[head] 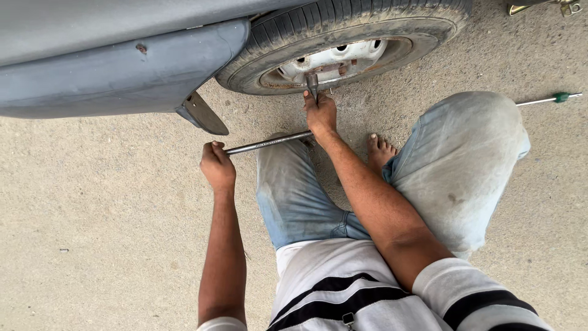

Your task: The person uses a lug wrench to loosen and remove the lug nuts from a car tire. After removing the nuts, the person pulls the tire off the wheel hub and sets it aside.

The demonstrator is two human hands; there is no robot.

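I squat beside a car wheel (343, 43) with a white steel rim (334, 60). A metal cross wrench (269, 143) is set on a nut of the rim. My left hand (217, 165) is closed around the end of its long left arm. My right hand (321, 114) grips the wrench at its centre, just below the socket arm (312, 84) that reaches to the rim. Part of the wrench is hidden behind my right hand.
The grey car body and bumper (116, 67) hang over the upper left, with a mud flap (205, 115) below. A green-handled screwdriver (551, 98) lies on the ground at right. A yellowish jack part (545, 6) shows at top right. My bare foot (380, 150) rests on the concrete.
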